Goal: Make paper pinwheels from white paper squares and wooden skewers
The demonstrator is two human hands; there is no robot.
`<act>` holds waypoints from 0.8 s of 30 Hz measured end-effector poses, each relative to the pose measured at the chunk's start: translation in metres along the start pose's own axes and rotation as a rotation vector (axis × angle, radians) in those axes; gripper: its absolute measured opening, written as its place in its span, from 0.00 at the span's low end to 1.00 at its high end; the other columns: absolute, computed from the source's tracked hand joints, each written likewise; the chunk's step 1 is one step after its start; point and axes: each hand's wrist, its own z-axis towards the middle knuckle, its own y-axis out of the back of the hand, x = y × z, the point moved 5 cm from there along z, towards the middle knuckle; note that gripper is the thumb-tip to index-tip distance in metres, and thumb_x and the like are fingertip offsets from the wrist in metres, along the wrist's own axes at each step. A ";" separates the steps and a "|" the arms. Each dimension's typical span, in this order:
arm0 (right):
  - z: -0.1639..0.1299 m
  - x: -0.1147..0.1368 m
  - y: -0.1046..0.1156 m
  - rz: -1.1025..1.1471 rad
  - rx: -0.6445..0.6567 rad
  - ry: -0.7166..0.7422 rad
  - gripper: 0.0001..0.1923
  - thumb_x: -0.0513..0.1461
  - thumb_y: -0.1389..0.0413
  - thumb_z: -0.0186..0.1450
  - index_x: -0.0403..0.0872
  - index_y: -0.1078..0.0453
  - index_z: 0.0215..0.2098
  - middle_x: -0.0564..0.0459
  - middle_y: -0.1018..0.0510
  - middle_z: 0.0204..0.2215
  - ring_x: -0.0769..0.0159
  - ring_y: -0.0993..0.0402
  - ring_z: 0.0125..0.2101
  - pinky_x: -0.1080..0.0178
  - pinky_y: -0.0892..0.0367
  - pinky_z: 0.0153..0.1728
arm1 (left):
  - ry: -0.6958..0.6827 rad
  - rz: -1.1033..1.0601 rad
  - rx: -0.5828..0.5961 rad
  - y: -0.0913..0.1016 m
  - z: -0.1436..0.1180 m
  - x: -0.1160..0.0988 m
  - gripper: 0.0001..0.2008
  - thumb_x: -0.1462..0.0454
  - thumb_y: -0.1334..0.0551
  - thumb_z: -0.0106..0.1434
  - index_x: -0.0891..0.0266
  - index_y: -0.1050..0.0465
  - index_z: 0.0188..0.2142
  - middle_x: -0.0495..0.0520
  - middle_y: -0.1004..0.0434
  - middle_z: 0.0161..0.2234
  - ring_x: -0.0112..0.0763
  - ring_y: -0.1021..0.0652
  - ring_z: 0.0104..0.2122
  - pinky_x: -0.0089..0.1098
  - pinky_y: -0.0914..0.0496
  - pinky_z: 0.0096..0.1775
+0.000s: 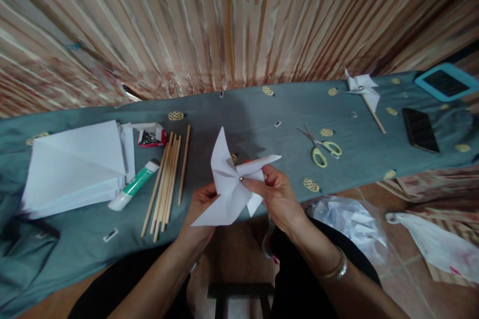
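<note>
We see a grey-green cloth-covered bench (262, 109) before striped curtains (224, 20); our left hand (200, 204) and right hand (279, 197) pinch a white folded-paper pinwheel (228, 184) above its edge.

Striped curtain (224, 20) behind; grey-blue tablecloth (262, 109); terracotta tile floor (404, 269); dim light.
</note>
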 end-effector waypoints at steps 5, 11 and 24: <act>0.000 0.001 -0.003 0.001 0.026 -0.005 0.15 0.39 0.30 0.49 0.48 0.23 0.36 0.57 0.17 0.30 0.68 0.23 0.30 0.65 0.30 0.36 | 0.036 -0.071 0.009 0.000 0.000 0.003 0.16 0.64 0.22 0.29 0.64 0.19 0.21 0.51 0.23 0.16 0.28 0.27 0.15 0.26 0.33 0.21; 0.001 0.000 -0.001 -0.004 0.014 -0.022 0.16 0.40 0.29 0.49 0.48 0.24 0.35 0.58 0.17 0.29 0.70 0.24 0.27 0.67 0.30 0.32 | 0.058 -0.071 0.000 -0.001 -0.001 0.006 0.16 0.64 0.23 0.29 0.66 0.20 0.21 0.53 0.22 0.16 0.36 0.21 0.20 0.30 0.28 0.25; 0.003 0.014 0.011 -0.084 0.031 -0.039 0.14 0.40 0.29 0.49 0.47 0.23 0.33 0.57 0.18 0.26 0.70 0.26 0.24 0.67 0.32 0.28 | 0.041 0.145 0.170 -0.007 -0.013 0.019 0.13 0.56 0.29 0.47 0.64 0.20 0.24 0.54 0.20 0.21 0.30 0.24 0.20 0.27 0.30 0.25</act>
